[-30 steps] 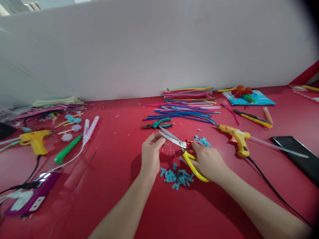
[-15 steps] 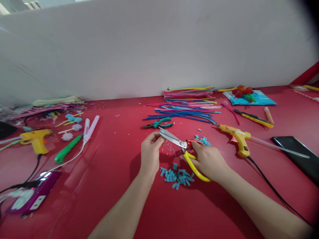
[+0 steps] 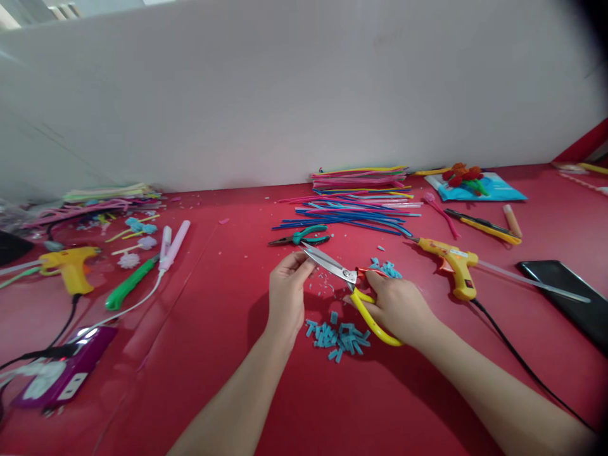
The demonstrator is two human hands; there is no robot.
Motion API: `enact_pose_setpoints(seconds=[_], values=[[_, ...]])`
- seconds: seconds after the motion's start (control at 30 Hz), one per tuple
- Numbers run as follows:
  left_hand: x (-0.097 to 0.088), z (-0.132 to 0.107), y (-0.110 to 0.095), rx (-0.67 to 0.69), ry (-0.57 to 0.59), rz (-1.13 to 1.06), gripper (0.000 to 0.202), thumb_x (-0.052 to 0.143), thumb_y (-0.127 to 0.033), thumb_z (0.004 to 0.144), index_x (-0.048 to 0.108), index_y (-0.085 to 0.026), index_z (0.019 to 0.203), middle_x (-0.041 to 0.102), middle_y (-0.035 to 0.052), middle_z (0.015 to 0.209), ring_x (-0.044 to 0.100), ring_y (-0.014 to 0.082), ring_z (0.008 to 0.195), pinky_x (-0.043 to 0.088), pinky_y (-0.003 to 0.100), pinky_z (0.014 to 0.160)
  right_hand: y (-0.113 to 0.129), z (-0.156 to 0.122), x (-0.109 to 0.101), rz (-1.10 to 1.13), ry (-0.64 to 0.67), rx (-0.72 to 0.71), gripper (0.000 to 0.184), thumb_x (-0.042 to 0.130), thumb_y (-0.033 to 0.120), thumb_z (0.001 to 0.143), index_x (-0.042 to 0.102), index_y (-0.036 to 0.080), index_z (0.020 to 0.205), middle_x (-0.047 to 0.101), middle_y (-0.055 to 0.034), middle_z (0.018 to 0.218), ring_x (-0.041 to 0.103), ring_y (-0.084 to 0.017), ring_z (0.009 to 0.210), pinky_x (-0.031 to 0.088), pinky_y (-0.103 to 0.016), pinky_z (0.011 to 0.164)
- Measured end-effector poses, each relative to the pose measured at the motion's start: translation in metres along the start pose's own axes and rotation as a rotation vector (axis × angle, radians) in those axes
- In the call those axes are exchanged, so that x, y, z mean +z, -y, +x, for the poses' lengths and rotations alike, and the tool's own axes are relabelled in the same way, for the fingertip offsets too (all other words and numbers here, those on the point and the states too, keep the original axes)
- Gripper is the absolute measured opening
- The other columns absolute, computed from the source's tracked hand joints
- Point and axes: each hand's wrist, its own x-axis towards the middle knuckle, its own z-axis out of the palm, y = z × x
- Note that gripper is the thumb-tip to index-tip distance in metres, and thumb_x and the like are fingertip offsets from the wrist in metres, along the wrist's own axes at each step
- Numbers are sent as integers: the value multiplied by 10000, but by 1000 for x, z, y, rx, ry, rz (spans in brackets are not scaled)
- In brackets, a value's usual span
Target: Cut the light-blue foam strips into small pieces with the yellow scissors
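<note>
Head view: right hand (image 3: 396, 305) grips scissors (image 3: 349, 276) by the handles; left hand (image 3: 289, 285) curls near their tips, its grip unclear. Short blue pieces (image 3: 325, 335) lie apparently cut; longer blue sticks (image 3: 342, 217) beyond seem uncut.

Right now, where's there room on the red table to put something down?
The biggest bare patch of red table lies between the green tool and the left hand. Another is between the forearms, nearer the camera than the bigger blue pile. It's crowded around the scissors, pliers and coloured sticks, and by the phone and right-side glue gun.
</note>
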Motion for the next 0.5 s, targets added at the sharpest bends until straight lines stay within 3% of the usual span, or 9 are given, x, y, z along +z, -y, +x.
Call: enact_pose_setpoints(seconds=[0.5], values=[[-1,1,1,-6,-12,14,96,622,-195,624,635,-158,712,560,-19,637,458,67,581,350,196,583,0,1,-2,-3,19,6,494,232,635,759,448,191,743,548,-19,525,453,-128,437,141,-247,436]])
